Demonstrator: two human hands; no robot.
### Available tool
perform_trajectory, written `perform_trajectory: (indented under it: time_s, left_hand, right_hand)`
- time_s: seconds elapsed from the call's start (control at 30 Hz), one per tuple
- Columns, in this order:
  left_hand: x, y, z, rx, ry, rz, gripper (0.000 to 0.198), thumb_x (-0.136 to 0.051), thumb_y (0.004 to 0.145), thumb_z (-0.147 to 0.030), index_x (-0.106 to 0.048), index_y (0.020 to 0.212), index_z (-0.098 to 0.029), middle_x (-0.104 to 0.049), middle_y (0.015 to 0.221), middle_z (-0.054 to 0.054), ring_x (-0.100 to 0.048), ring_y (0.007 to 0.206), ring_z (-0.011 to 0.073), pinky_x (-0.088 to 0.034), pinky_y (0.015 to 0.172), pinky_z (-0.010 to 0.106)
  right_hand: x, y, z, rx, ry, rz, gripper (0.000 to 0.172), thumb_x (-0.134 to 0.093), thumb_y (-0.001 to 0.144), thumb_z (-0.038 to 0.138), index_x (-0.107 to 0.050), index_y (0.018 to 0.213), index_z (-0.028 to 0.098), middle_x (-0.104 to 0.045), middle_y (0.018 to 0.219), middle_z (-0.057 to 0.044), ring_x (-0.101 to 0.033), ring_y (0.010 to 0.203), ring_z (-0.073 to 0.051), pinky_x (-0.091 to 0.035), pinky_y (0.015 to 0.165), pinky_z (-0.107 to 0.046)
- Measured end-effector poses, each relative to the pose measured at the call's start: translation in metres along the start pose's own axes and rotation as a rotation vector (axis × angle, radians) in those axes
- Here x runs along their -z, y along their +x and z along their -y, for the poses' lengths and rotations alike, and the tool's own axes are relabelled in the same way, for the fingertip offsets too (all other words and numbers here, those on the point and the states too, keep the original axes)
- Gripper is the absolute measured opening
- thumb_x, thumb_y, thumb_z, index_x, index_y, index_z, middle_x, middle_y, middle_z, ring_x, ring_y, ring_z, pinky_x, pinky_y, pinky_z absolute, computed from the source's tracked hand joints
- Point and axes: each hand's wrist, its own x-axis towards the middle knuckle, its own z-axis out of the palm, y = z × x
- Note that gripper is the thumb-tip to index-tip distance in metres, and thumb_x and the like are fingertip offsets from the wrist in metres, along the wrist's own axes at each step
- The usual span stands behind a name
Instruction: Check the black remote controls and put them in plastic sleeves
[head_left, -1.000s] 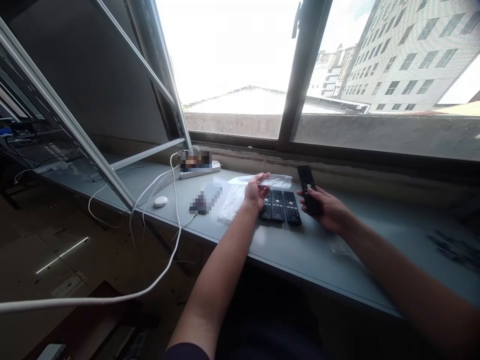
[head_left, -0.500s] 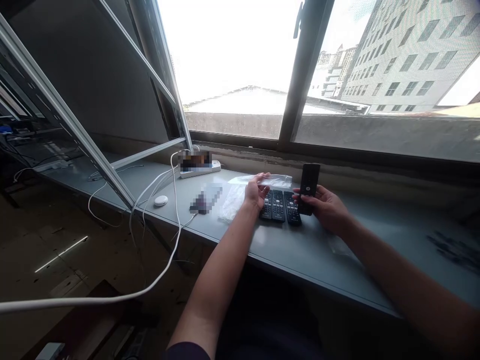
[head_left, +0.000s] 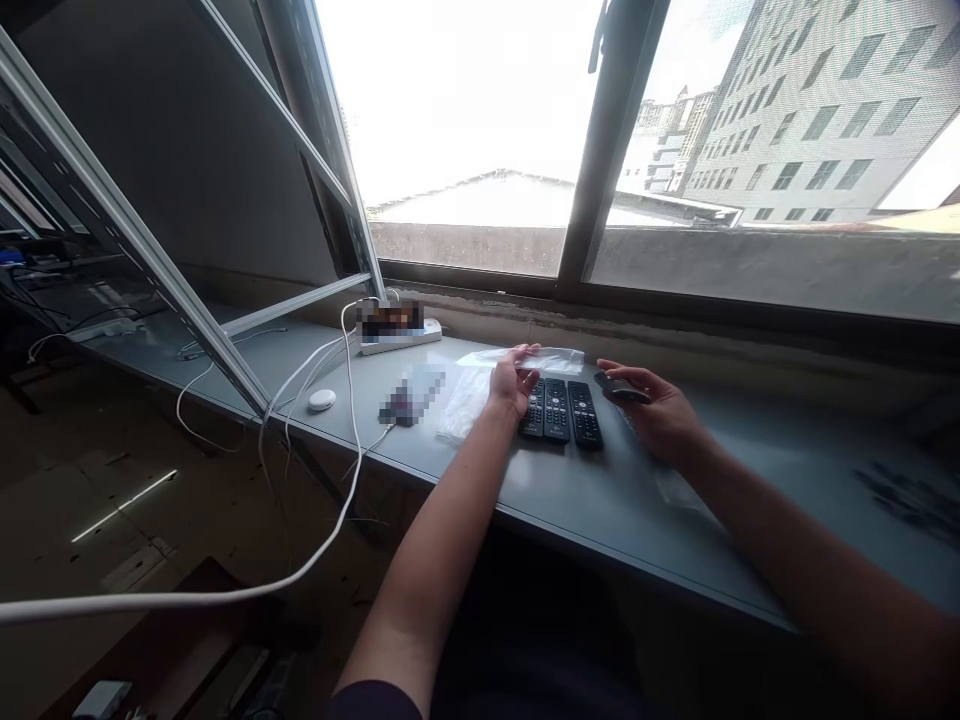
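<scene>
Three black remote controls [head_left: 559, 411] lie side by side on the grey desk [head_left: 570, 500] under the window. My left hand [head_left: 511, 383] is closed on a clear plastic bag [head_left: 525, 360] just left of them. My right hand [head_left: 654, 412] grips a fourth black remote [head_left: 619, 390], tilted so I see it nearly end-on, just right of the row. More clear plastic [head_left: 465, 400] lies under my left wrist.
A white power strip [head_left: 397, 335] with white cables [head_left: 330, 400] sits at the back left. A small white round puck [head_left: 321, 401] and a blurred small object [head_left: 409, 400] lie left of the bags. Slanted metal frame bars [head_left: 150, 250] rise at the left. Dark items [head_left: 907, 495] lie far right.
My right hand has turned the fourth remote from standing upright to lying nearly flat and lowered it beside the row. My left hand has stayed on the bag.
</scene>
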Motion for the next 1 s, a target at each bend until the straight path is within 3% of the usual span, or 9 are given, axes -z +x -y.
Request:
perform_trajectory:
  time_s: [0.2,0.3,0.4,0.5,0.6,0.87,1.0]
  left_hand:
    - [-0.001,0.001,0.001,-0.015,0.024,-0.028,0.006,-0.07,0.098,-0.016,-0.076,0.097,-0.015,-0.084,0.116,0.009,-0.066,0.071,0.0079,-0.052,0.058,0.018]
    - [-0.001,0.002,0.002,-0.029,0.011,-0.055,0.006,-0.07,0.099,-0.015,-0.075,0.097,-0.015,-0.084,0.116,0.009,-0.069,0.073,0.0087,-0.052,0.058,0.017]
    - [-0.001,0.005,0.003,-0.053,-0.009,-0.09,0.004,-0.071,0.1,-0.015,-0.075,0.1,-0.016,-0.084,0.117,0.008,-0.07,0.075,0.0093,-0.054,0.059,0.017]
    - [0.0,0.009,0.004,-0.082,-0.028,-0.129,0.004,-0.072,0.101,-0.015,-0.075,0.103,-0.017,-0.084,0.118,0.008,-0.071,0.075,0.0092,-0.056,0.059,0.017]
    - [0.0,0.012,0.004,-0.088,-0.045,-0.165,0.003,-0.072,0.103,-0.018,-0.074,0.102,-0.017,-0.084,0.116,0.008,-0.072,0.074,0.0095,-0.056,0.059,0.018]
    - [0.005,0.017,0.003,-0.108,-0.05,-0.214,0.018,-0.062,0.11,-0.033,-0.071,0.106,-0.018,-0.083,0.115,0.01,-0.077,0.084,0.0133,-0.055,0.06,0.017]
    - [0.006,0.019,0.001,-0.141,-0.07,-0.252,0.017,-0.062,0.109,-0.033,-0.071,0.109,-0.018,-0.083,0.114,0.01,-0.077,0.088,0.0143,-0.054,0.06,0.017]
  right_hand:
    - [-0.002,0.0,-0.001,-0.066,0.049,-0.03,0.052,-0.109,0.068,0.054,-0.088,0.11,0.031,-0.086,0.122,-0.003,-0.077,0.127,-0.028,-0.058,0.12,-0.043]
    - [-0.002,0.001,-0.001,-0.152,0.067,-0.039,0.05,-0.102,0.076,0.062,-0.086,0.108,0.027,-0.084,0.103,-0.003,-0.083,0.101,-0.025,-0.069,0.102,-0.039]
    - [-0.001,0.001,-0.001,-0.208,0.073,-0.063,0.051,-0.099,0.077,0.068,-0.082,0.096,0.024,-0.08,0.095,-0.004,-0.08,0.08,-0.022,-0.074,0.078,-0.036]
    - [0.0,0.001,-0.001,-0.2,0.089,-0.071,0.05,-0.101,0.076,0.066,-0.079,0.096,0.025,-0.077,0.096,-0.004,-0.072,0.071,-0.018,-0.067,0.057,-0.029]
    - [0.001,0.001,-0.001,-0.183,0.094,-0.062,0.045,-0.097,0.082,0.063,-0.078,0.096,0.024,-0.075,0.093,-0.004,-0.064,0.066,-0.014,-0.054,0.046,-0.023]
    - [0.002,0.002,0.001,-0.206,0.082,-0.079,0.046,-0.099,0.08,0.057,-0.076,0.101,0.024,-0.077,0.088,-0.003,-0.055,0.055,-0.011,-0.04,0.04,-0.022]
    - [0.0,0.0,0.006,-0.2,0.091,-0.062,0.047,-0.099,0.081,0.056,-0.076,0.106,0.024,-0.08,0.097,-0.005,-0.059,0.056,-0.011,-0.043,0.042,-0.023]
